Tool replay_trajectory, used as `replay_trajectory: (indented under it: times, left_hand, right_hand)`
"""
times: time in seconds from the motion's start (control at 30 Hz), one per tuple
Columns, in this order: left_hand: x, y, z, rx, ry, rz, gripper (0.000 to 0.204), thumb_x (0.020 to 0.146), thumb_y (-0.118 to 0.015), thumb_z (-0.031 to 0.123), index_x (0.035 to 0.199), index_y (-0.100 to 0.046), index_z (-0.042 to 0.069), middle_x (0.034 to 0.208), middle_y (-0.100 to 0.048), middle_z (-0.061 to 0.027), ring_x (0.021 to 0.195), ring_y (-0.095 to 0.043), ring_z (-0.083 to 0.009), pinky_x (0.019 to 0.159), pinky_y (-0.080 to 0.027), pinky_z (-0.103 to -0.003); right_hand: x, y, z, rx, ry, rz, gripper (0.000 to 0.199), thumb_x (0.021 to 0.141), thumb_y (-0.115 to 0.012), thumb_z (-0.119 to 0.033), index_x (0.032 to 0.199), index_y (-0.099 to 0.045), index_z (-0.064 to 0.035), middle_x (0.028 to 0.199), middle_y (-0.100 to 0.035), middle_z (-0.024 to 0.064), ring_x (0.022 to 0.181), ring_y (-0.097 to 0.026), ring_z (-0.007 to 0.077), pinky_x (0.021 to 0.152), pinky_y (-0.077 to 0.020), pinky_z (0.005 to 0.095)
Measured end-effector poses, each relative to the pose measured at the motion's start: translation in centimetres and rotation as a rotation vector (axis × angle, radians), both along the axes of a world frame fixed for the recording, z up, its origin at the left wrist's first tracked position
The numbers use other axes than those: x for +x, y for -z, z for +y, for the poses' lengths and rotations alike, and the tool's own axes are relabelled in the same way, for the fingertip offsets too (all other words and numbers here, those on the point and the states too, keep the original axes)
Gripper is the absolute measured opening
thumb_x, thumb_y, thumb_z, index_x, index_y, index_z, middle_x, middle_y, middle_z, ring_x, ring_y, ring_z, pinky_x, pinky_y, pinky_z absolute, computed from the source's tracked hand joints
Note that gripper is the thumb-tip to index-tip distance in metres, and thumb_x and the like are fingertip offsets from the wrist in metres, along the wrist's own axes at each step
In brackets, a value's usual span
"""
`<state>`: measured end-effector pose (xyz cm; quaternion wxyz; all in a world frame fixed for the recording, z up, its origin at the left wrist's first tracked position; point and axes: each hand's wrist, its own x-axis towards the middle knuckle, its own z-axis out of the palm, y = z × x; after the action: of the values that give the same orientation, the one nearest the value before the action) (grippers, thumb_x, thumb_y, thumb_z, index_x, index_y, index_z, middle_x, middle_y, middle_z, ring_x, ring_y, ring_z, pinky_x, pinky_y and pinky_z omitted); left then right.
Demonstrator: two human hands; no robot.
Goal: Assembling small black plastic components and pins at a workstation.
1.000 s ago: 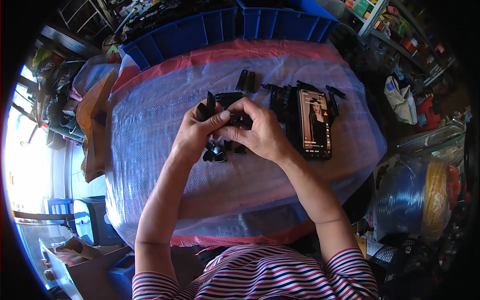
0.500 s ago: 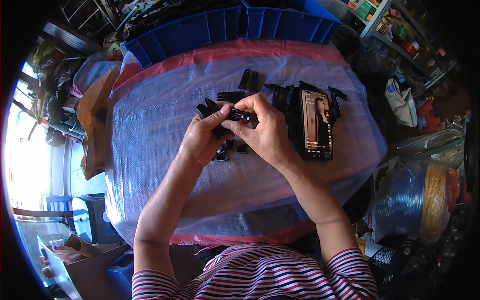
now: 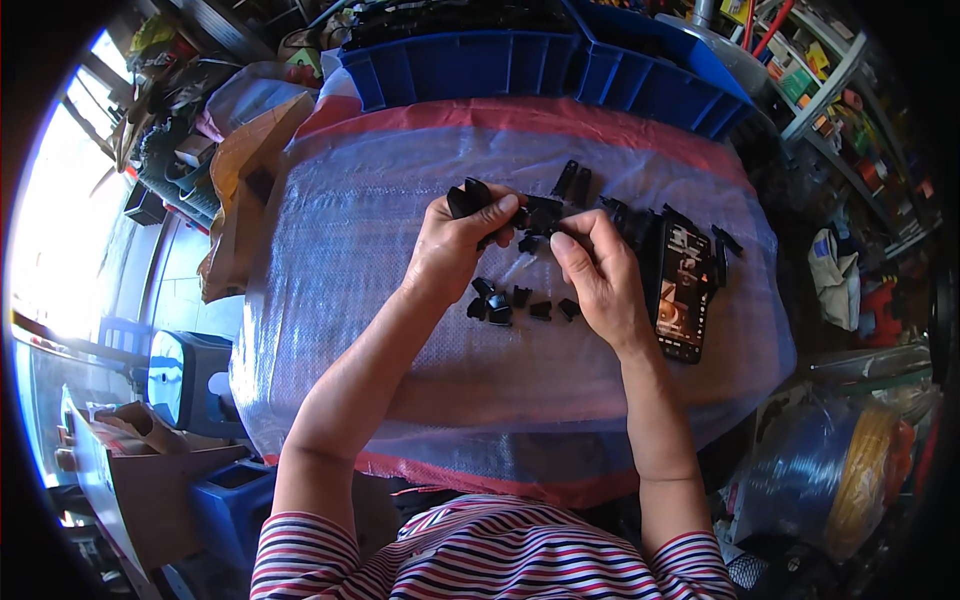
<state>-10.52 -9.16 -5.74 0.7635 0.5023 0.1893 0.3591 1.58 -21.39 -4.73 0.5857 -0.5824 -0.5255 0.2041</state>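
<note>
My left hand point(image 3: 452, 245) is closed round black plastic parts point(image 3: 468, 198), whose pointed ends stick up past the thumb. To its right, my right hand point(image 3: 603, 275) has thumb and forefinger drawn together beside dark pieces; what they pinch is too small and dark to make out. Behind the fingers lie more black pieces, among them a pair of long black parts point(image 3: 572, 182). Several small black pieces point(image 3: 499, 302) are scattered on the woven plastic sheet point(image 3: 380, 230) below my hands. A phone point(image 3: 681, 290) with a lit screen stands right of my right hand.
Two blue bins point(image 3: 465, 72) stand at the far edge, the left one holding dark parts. Brown paper or cardboard point(image 3: 235, 215) borders the left side. At right are a metal shelf point(image 3: 825, 90) and a wrapped roll point(image 3: 850, 480). A blue stool point(image 3: 232, 510) stands lower left.
My hands have drawn apart; before, they met over a black part. The small pieces below now show more fully. The whole view has shifted, and the phone screen shows a different picture.
</note>
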Motion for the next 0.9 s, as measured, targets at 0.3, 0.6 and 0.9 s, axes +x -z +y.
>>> replay_trajectory:
  times: [0.3,0.6,0.9]
  left_hand:
    - [0.2,-0.4,-0.2,0.080,-0.039,0.051,0.018,0.080,-0.065,0.015,0.087,-0.062,-0.001,0.068,-0.057,-0.0041,0.061,-0.050,-0.0104,0.058,-0.039,-0.023]
    - [-0.2,-0.6,-0.3,0.088,-0.039,0.049,0.017,0.079,-0.066,0.014,0.086,-0.062,-0.001,0.068,-0.058,-0.0035,0.061,-0.050,-0.0092,0.058,-0.040,-0.023]
    - [-0.2,-1.2,-2.4,0.310,-0.082,0.150,0.010,0.082,-0.061,0.010,0.086,-0.060,0.001,0.068,-0.055,-0.0007,0.061,-0.046,-0.0070,0.056,-0.039,-0.022]
  right_hand:
    - [0.2,-0.3,0.0,-0.009,0.017,-0.014,0.020,0.088,-0.056,-0.022,0.089,-0.056,-0.0023,0.063,-0.046,-0.0052,0.055,-0.039,0.0027,0.049,-0.0320,0.0181]
    - [0.0,-0.1,0.0,-0.012,0.017,-0.073,0.018,0.089,-0.056,-0.019,0.088,-0.055,-0.0007,0.067,-0.052,0.0005,0.061,-0.045,0.0060,0.054,-0.0370,0.0215]
    - [-1.6,0.9,0.8,0.054,0.097,-0.049,0.017,0.090,-0.053,-0.016,0.084,-0.051,-0.0008,0.067,-0.047,0.0000,0.063,-0.041,0.0067,0.056,-0.0367,0.0218]
